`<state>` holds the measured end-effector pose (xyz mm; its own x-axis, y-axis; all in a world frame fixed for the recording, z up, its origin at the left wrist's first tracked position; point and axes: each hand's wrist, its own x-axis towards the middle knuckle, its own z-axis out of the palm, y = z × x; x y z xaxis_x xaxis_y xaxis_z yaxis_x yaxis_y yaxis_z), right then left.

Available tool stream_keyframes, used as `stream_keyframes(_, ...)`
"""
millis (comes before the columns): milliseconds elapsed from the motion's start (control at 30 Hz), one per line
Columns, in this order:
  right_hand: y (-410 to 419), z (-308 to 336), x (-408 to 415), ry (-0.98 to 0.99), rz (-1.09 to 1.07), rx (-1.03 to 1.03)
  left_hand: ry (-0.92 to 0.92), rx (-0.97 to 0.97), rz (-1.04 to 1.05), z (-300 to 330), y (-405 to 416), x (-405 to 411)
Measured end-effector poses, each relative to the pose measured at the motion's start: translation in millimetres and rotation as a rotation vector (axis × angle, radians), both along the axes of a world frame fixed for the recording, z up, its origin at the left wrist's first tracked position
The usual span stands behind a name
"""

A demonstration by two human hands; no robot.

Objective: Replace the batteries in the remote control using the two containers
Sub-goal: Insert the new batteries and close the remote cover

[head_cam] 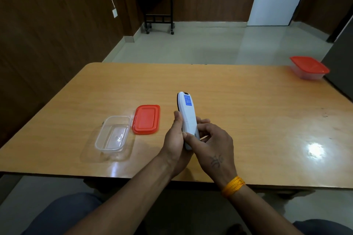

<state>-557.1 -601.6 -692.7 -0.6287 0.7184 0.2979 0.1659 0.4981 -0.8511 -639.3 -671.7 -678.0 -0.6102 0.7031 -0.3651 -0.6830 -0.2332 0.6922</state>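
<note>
Clear container [112,136] lies empty, lid [146,119] beside; both hands grip remote [188,118].

- The surface [229,101] is orange-brown wood-grain laminate, smooth and glossy, with bright glare patches.
- The open container [112,135] is clear, shiny plastic.
- Its red lid [146,119] is smooth opaque plastic.
- The remote control [188,112] is white satin plastic with a blue paper-like label.
- The floor [191,44] is polished tile.
</note>
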Motion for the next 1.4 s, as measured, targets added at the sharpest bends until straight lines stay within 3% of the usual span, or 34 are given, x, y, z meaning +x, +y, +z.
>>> stream_keyframes(167, 16.3, -8.6, -6.3, -0.066, -0.051, 0.023, 0.54, -0.477, 0.027, -2.3, 2.5, -0.2)
stream_keyframes(300, 25.6, -17.8, -2.3, -0.068, 0.041, -0.098, 0.533, -0.461, 0.086, -5.7, -0.3, -5.6)
stream_keyframes(467, 44.8, -7.1, 2.3, 0.029, 0.106, -0.664, 0.545, -0.427, -0.003, -7.2, 2.2, -16.9)
stream_keyframes(533, 48.1, -6.8, 4.1, 0.034, 0.072, -0.725, 0.551, -0.438, -0.017, -11.6, 2.9, -21.5)
stream_keyframes(633, 50.5, -14.9, 2.3, 0.018, -0.025, -0.662, 0.632, -0.516, 0.021, -20.9, 6.5, -24.8)
stream_keyframes(833, 49.7, -33.1, -7.6, -0.143, -0.134, -0.304, 1.007, -0.794, 0.058, -25.0, 11.3, -13.7)
stream_keyframes(1133, 45.3, -33.3, -12.4, -0.186, -0.158, -0.262, 1.183, -0.934, 0.0, -19.2, 10.4, -16.9)
stream_keyframes(1267, 35.1, -27.6, -11.4, -0.131, -0.246, -0.033, 1.212, -0.905, 0.029, -10.2, 3.3, -25.8)
stream_keyframes(1400, 19.7, -22.7, -18.7, -0.051, -0.194, 0.156, 1.182, -0.834, 0.132, 2.8, -10.9, -43.4)
